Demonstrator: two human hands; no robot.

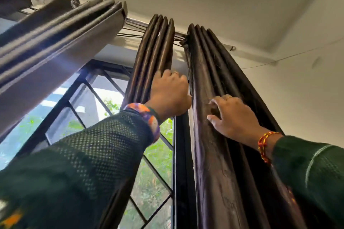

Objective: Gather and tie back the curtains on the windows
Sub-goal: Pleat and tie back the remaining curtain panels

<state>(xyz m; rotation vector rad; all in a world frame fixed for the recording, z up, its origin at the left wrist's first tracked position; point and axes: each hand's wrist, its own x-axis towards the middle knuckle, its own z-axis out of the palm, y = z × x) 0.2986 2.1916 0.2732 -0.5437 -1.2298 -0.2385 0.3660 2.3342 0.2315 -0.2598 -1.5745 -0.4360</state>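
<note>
- Biggest thing in the shot is the curtains, three bunches hanging off the rod (178, 33) up by the ceiling: a grey curtain (55, 42) bunched at the far left, a middle brown bunch (152, 46) and a right brown bunch (219, 135) that runs down past the bottom of the picture. No tie-back shows anywhere, so the tying part looks not yet done.
- Main risk, as a guess: the person is reaching way overhead, and a hard sideways tug could jam the folds on the rod or strain the thin wire (297, 54) strung off its end. The rod's mounting is hard to make out from here.
- The window grille (78, 109) sits right behind the brown folds. Fabric swung in carelessly might catch on the bars.
- The left hand (169, 95) has its fingers curled round the edge of the middle brown bunch, gripping it. If it only has the outer folds, the rest could fan back out once it lets go.
- The right hand (234, 115) lies on the right brown bunch with fingers spread and bent, pressing the cloth rather than clearly pinching it. That satin-looking fabric probably slides easily, so a loose press might not keep the pleats together.
- Small stuff: the bangle (147, 115) on the left wrist and the thread bracelet (264, 145) on the right could snag fabric.
</note>
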